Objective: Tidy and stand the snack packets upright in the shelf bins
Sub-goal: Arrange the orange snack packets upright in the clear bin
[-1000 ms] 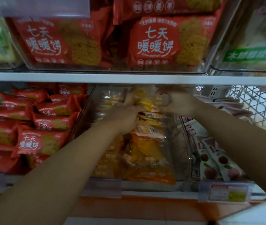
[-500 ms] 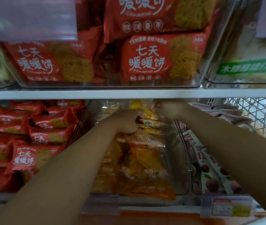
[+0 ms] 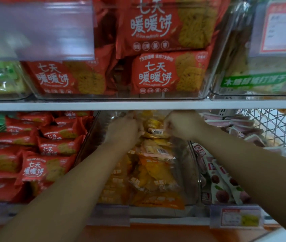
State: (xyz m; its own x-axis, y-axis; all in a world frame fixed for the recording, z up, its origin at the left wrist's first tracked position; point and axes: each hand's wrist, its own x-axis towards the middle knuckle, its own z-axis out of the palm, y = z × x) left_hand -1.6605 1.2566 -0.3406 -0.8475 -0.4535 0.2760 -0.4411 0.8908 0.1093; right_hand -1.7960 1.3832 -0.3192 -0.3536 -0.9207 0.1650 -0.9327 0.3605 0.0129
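Rear of bin (image 3: 193, 172): my L hand (image 3: 123, 130) and R hand (image 3: 182, 124) grip opposite ends of a packet (image 3: 156, 132), fingers curled. It lies flat between them, long axis L-R.

The white shelf board (image 3: 143, 105) hangs low over the clear plastic bin (image 3: 189, 180), leaving only a narrow slot at the back. The left hand (image 3: 123, 130) and right hand (image 3: 182, 124) fill that slot, fingers curled on the yellow and orange plastic snack packets (image 3: 153, 175). Open room shows along the bin's right wall, toward the front. Red foil biscuit packets (image 3: 34, 170) crowd the left side — white and pink fruit-printed packets (image 3: 221, 180) the right.
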